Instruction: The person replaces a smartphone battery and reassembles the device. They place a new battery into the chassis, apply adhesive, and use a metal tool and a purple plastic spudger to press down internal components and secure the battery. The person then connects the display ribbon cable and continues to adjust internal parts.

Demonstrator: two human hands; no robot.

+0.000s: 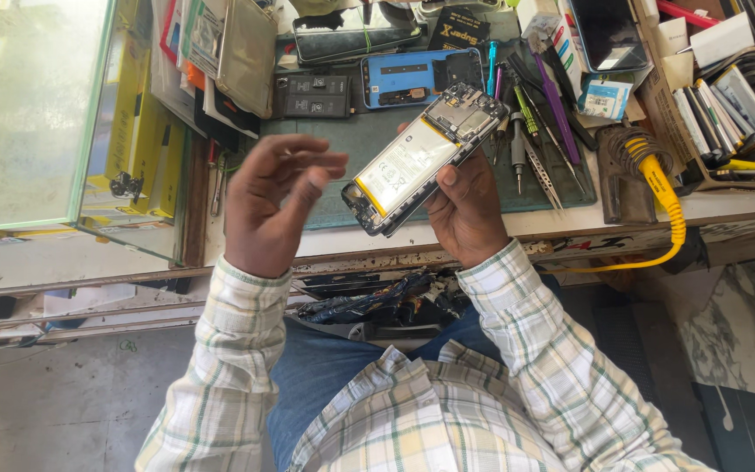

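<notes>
- Currently, the right hand [469, 210] holds an opened phone [421, 157] above the near edge of the tabletop [570, 218]; its grip is clamped on the phone's lower right side, thumb on the frame.
- Back cover is off: the pale battery and the circuit board at the far end lie exposed, the phone tilting from near left to far right.
- Left hand [273, 205] hovers just left of the phone, apart from it, fingers curled loosely together and holding nothing that can be made out.
- Judged step: inspection of the open phone, between tool operations.
- A blue rear cover [412, 77] and a black battery [315, 94] lie on the far side of the green mat [342, 140].
- Screwdrivers and tweezers [535, 131] lie to the right; a yellow-handled soldering iron [657, 188] sits further right.
- Next move, in my judgement, calls for a steady hold and a fine tool brought to the internals.
</notes>
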